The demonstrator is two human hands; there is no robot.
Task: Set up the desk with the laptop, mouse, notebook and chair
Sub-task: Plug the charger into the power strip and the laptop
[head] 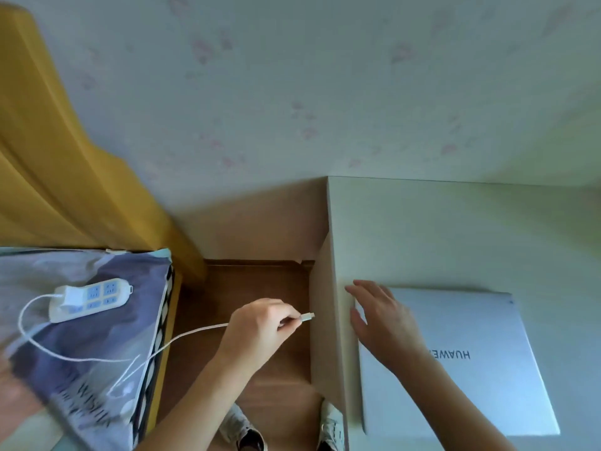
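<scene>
a pale cream tabletop [455, 229] meets a floral-papered wall [325, 76]. the closed silver laptop [471, 369] lies near its left edge. the right hand [380, 323] rests flat on the lid, fingers spread. over the brown wood floor [260, 288] beside that edge, the left hand [260, 323] pinches a white charging cable [195, 332] running to a white power strip [87, 299] on the bed [81, 369].

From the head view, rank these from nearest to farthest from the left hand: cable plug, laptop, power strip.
1. Cable plug: pinched in the left hand, tip pointing right toward the desk.
2. Laptop: closed, flat on the desk to the right, under the right hand.
3. Power strip: far left on the bedding.
</scene>
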